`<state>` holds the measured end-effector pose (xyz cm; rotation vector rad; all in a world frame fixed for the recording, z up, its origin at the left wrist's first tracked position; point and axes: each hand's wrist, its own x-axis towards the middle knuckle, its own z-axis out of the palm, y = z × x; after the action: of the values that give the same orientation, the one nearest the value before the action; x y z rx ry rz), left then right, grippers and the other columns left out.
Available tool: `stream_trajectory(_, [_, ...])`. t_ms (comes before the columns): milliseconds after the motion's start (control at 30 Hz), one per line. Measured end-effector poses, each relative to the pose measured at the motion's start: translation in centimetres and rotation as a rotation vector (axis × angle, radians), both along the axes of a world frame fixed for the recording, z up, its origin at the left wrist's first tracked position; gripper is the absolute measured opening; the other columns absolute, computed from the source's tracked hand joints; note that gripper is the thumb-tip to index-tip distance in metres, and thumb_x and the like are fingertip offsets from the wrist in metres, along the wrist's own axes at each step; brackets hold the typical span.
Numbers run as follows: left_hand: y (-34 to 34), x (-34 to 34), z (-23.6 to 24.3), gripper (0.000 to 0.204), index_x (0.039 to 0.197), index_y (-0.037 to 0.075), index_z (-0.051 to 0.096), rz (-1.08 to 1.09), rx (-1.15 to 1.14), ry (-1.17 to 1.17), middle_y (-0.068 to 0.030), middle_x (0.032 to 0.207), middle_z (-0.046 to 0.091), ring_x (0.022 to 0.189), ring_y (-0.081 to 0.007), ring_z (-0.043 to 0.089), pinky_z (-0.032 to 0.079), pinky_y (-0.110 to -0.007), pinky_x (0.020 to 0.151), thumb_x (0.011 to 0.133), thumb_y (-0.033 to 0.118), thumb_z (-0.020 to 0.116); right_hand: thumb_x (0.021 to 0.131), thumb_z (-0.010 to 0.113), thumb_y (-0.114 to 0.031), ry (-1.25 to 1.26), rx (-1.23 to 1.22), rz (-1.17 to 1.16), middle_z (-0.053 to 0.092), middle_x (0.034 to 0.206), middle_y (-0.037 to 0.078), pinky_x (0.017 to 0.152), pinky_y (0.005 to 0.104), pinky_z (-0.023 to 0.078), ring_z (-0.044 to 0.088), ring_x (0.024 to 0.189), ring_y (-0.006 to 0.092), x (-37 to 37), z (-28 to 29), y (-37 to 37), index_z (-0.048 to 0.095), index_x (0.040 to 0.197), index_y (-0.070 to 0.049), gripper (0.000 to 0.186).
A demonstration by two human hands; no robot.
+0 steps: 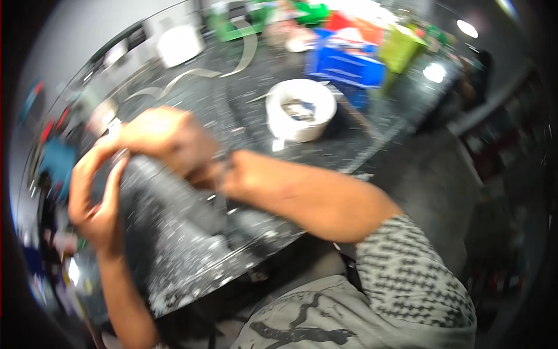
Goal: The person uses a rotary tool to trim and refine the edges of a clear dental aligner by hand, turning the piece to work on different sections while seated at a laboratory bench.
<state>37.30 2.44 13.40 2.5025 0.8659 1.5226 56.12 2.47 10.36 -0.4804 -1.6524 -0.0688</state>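
Observation:
Over the left part of the dark speckled table, my two hands meet at the fingertips. My left hand curves upward, thumb and fingers closing in a pinch beside the right fingertips. My right hand reaches across from the right with its fingers bent closed. A small pale, shiny spot shows at the fingertips; motion blur hides what it is. To the right of my hands stands a white round container with small dark and pale items inside. Beyond my hands a pale, wavy strip lies across the table.
The dark table has a near edge close to my body. At the back stand a blue box, a yellow-green container, a green item and a white block-like object. Blurred clutter, including something teal, lines the left.

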Motion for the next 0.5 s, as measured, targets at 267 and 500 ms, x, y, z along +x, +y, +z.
stream_trajectory(267, [0.5,-1.5,-0.7,0.018,0.099,0.001,0.075,0.057,-0.092,-0.180,-0.0076,0.092,0.075,0.085,-0.0127,0.069,0.053,-0.025,0.079,0.080,-0.001,0.077,0.086,0.066,-0.005,-0.066,-0.259,-0.018,0.069,0.097,0.013,0.078,0.0306,0.054,0.069,0.087,0.0223,-1.0,1.5,-1.5,0.065,0.111,-0.003,0.024])
stream_trajectory(500, [0.3,-1.5,-0.5,0.016,0.095,0.002,0.075,0.060,-0.195,-0.149,-0.0066,0.089,0.074,0.082,-0.0111,0.068,0.053,-0.024,0.075,0.079,0.004,0.079,0.087,0.066,-0.005,-0.017,-0.163,-0.028,0.067,0.093,0.011,0.076,0.0323,0.054,0.067,0.084,0.0247,-0.8,1.2,-1.0,0.065,0.107,-0.005,0.020])
